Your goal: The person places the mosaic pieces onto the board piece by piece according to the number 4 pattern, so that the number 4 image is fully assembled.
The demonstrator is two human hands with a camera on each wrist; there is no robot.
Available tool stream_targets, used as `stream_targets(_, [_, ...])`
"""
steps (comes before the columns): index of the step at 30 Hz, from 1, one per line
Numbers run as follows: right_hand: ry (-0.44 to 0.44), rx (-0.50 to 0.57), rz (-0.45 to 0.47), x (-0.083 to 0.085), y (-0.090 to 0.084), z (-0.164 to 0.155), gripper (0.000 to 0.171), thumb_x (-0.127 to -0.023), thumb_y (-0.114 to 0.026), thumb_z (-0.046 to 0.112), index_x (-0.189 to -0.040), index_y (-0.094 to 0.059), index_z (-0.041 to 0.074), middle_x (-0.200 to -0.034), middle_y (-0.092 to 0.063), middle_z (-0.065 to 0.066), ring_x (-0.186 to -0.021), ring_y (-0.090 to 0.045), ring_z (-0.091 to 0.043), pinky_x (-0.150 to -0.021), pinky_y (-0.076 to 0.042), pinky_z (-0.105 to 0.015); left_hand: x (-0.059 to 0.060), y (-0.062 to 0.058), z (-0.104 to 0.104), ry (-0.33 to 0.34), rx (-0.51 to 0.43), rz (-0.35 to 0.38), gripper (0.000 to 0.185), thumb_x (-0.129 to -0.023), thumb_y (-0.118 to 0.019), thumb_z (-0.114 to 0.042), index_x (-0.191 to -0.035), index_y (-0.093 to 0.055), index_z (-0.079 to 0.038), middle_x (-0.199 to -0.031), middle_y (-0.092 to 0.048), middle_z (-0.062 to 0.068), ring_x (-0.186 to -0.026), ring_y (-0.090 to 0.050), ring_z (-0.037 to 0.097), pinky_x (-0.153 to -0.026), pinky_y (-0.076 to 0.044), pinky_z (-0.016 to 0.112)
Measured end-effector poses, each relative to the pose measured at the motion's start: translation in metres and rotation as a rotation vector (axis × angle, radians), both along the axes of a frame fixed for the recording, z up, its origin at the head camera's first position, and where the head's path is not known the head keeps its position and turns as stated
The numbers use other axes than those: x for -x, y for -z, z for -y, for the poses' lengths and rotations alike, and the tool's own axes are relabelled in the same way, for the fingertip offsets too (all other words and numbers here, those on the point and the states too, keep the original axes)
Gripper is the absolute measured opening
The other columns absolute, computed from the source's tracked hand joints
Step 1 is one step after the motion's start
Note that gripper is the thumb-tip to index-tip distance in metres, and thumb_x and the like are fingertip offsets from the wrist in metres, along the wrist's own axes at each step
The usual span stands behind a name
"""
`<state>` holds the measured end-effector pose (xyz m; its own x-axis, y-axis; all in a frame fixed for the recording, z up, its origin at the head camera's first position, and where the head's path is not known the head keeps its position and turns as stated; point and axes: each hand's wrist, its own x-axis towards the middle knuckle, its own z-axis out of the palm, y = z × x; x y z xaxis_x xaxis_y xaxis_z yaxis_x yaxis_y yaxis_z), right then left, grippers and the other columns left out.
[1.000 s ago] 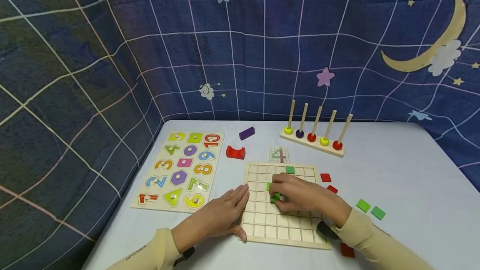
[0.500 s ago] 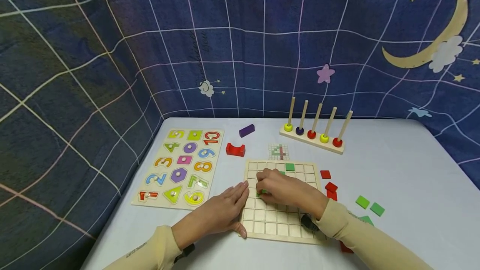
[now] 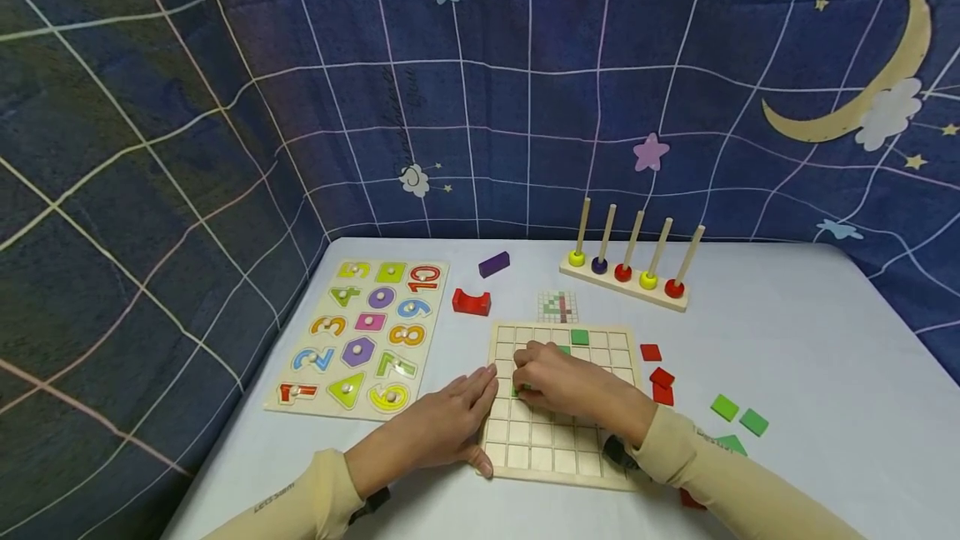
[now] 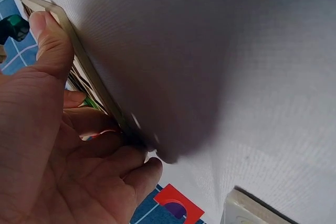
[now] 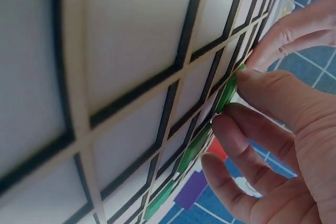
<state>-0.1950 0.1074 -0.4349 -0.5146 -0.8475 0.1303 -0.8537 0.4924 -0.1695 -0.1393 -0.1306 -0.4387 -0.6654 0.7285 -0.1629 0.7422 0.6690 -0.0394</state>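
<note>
A pale wooden grid board lies on the white table in front of me. My right hand pinches a green square tile between thumb and fingers, at a grid cell near the board's left side. Other green tiles sit in the grid, one being the far green tile; the hand hides part of the grid in the head view. My left hand rests along the board's left edge with its fingers extended, its thumb by the near left corner.
Left of the board lies a number-and-shape puzzle. Behind are a red arch block, a purple block, a small pattern card and a peg stand. Loose red tiles and green tiles lie to the right.
My right hand has moved left across the board with a green tile over the last second, holding still for the latter half. The left hand has stayed at the edge.
</note>
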Motion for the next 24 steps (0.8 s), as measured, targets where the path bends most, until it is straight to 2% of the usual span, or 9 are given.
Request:
stream_targets(9, [0.014, -0.001, 0.034, -0.001, -0.001, -0.002, 0.004, -0.095, -0.082, 0.013, -0.093, -0.081, 0.01, -0.085, -0.063, 0.002, -0.078, -0.051, -0.005, -0.071, -0.051, -0.016, -0.001, 0.0, 0.0, -0.012, -0.006, 0.019, 0.113, -0.085, -0.068, -0.073, -0.162, -0.039, 0.005, -0.172, -0.038, 0.023, -0.159, -0.043, 0.031, -0.128, -0.043, 0.04])
stream_targets(14, [0.025, 0.032, 0.094, 0.0, -0.008, -0.006, 0.005, -0.096, -0.082, 0.012, -0.097, -0.08, 0.008, -0.091, -0.068, 0.001, -0.083, -0.056, -0.006, -0.078, -0.058, -0.019, 0.0, 0.0, 0.001, -0.015, -0.009, 0.029, 0.114, -0.085, -0.068, -0.073, -0.162, -0.039, 0.006, -0.172, -0.037, 0.024, -0.159, -0.042, 0.032, -0.128, -0.043, 0.041])
stream_targets(19, [0.034, 0.058, 0.1, -0.002, -0.011, -0.015, 0.01, -0.095, -0.081, 0.009, -0.105, -0.081, 0.007, -0.098, -0.072, -0.002, -0.09, -0.063, -0.01, -0.084, -0.061, -0.023, 0.0, 0.0, 0.001, -0.007, -0.018, 0.041, 0.114, -0.085, -0.068, -0.072, -0.162, -0.039, 0.006, -0.172, -0.036, 0.024, -0.16, -0.042, 0.032, -0.128, -0.043, 0.042])
stream_targets(24, [0.045, 0.088, 0.101, -0.006, -0.012, -0.03, 0.014, -0.095, -0.081, 0.006, -0.109, -0.08, 0.006, -0.103, -0.072, -0.003, -0.093, -0.063, -0.011, -0.083, -0.061, -0.023, -0.001, -0.001, 0.0, -0.016, -0.021, 0.054, 0.114, -0.084, -0.068, -0.072, -0.162, -0.039, 0.006, -0.173, -0.036, 0.024, -0.16, -0.042, 0.032, -0.128, -0.043, 0.043])
